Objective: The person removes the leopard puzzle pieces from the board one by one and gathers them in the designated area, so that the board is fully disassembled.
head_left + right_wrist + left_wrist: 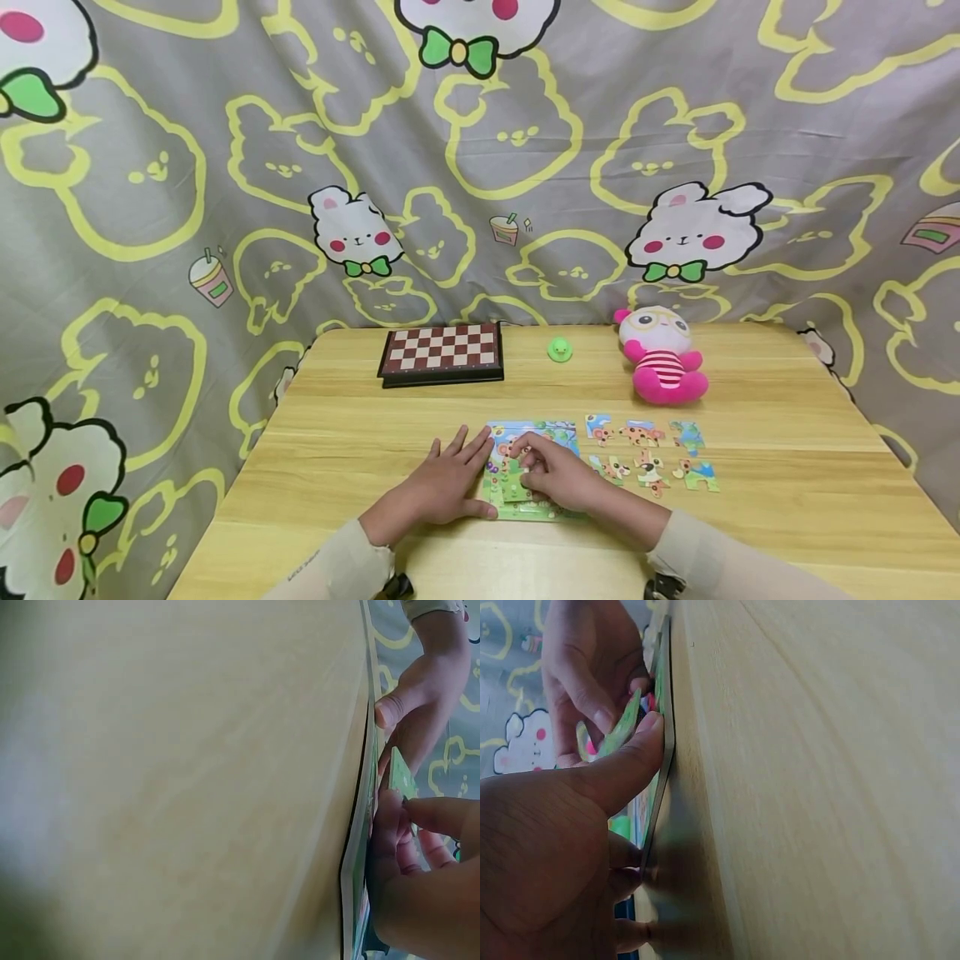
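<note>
A picture puzzle board (pixel 517 515) lies flat on the wooden table, with animals and greenery on it. My left hand (pixel 442 487) rests at its left side with fingers spread, the thumb lying over the lower left corner. In the left wrist view the left thumb (pixel 634 761) presses on the board's edge. Over the board, my right hand (pixel 558 477) pinches a green puzzle piece (pixel 400 774) between thumb and fingers. That piece is tilted up from the board in both wrist views. The right hand hides part of the picture.
Several loose puzzle pieces (pixel 651 471) lie in two rows right of the board. Farther back are a folded chessboard (pixel 442 348), a small green duck toy (pixel 559 350) and a pink plush panda (pixel 662 367). A patterned curtain (pixel 517 192) hangs behind the table.
</note>
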Demonstrator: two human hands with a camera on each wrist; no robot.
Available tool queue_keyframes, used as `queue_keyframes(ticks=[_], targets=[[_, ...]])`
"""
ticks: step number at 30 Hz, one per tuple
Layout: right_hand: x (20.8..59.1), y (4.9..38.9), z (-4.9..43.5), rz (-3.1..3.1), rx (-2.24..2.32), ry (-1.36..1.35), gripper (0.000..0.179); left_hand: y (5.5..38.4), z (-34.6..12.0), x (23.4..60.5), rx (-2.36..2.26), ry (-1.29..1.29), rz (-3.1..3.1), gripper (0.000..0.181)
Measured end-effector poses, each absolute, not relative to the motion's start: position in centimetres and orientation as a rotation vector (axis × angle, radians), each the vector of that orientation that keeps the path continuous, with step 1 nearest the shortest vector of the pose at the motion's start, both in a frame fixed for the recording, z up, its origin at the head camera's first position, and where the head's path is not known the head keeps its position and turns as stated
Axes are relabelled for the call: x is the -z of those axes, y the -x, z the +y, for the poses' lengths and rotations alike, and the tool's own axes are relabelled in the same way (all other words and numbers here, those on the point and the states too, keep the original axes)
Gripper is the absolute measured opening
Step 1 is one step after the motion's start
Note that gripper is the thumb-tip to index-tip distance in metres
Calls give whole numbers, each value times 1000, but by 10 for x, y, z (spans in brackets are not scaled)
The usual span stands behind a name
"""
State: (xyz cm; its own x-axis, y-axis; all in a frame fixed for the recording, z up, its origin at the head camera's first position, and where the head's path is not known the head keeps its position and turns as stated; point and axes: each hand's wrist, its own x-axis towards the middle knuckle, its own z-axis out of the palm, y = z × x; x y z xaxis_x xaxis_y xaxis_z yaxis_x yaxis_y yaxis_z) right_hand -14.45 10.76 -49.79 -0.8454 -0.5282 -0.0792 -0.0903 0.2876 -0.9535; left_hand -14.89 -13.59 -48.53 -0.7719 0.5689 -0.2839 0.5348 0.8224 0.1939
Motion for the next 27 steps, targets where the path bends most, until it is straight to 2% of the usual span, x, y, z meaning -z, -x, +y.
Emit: queue_keyframes(ticks=[11, 27], targets=[[493, 139, 113, 2113, 1616, 539, 24, 149, -136, 487, -140, -828, 2678, 107], [491, 127, 139, 2161, 1621, 513, 28, 149, -136, 487, -157, -827, 2673, 106]])
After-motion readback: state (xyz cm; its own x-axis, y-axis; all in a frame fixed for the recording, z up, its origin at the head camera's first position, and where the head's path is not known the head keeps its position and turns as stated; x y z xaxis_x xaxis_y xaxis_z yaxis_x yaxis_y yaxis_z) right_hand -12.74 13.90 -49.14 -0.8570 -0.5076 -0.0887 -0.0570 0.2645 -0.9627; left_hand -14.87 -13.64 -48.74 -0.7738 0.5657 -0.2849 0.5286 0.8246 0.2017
